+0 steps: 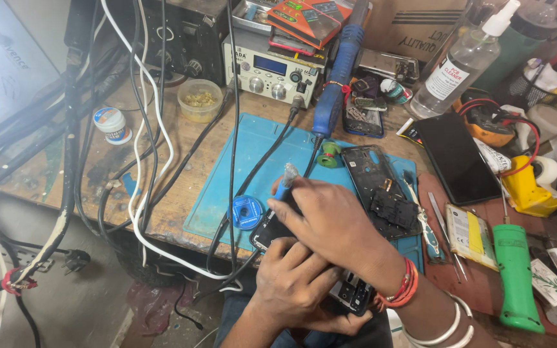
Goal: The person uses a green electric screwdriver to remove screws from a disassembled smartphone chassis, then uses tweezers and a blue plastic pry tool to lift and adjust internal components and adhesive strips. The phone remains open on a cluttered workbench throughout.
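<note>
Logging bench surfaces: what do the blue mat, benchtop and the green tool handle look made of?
Blue mat: likely silicone or rubber, matte, lying flat and limp. Benchtop: wood, worn with dark stains and chipped edge. Green tool handle: moulded plastic, smooth with slight sheen.

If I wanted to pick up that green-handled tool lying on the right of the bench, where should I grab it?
Grip the green-handled tool around the middle of its thick handle, coming from above. It lies flat, pointing away from you, with bare bench on both long sides; its thin metal shaft gives little to hold.
</note>
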